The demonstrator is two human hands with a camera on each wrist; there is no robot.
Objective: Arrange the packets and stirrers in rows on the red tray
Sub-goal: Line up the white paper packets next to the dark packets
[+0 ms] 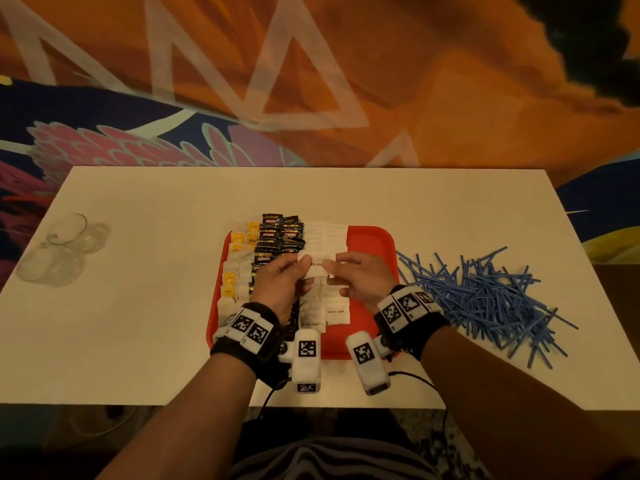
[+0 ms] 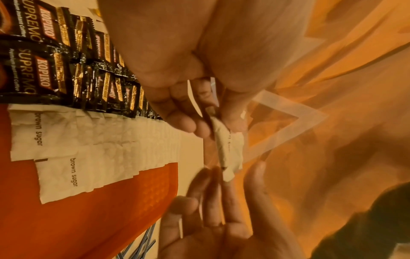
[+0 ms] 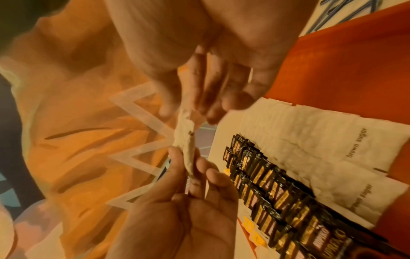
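White counter (image 1: 415,202) under that loud orange wall, red tray (image 1: 372,244) dead centre in front of me. Both my hands are up over the middle of the tray sharing one brown sugar packet (image 1: 317,268): left hand (image 1: 284,285) pinching its left end, right hand (image 1: 360,278) pinching the right end, so its long axis runs left to right between them, same way as the packets already laid flat.

What matters for the next bit, I reckon: the two sugar rows (image 1: 325,306) sit straight below the held packet, right beside the black coffee sachets (image 1: 280,237), with tea bags (image 1: 239,265) further left. So it should just go down, no turning needed. The bare red strip lies to the right, nearer my right hand.

Blue stirrers (image 1: 485,296) are all off the tray in a heap on the counter, also on my right hand's side. None placed yet, so that hand is probably the one to grab them.
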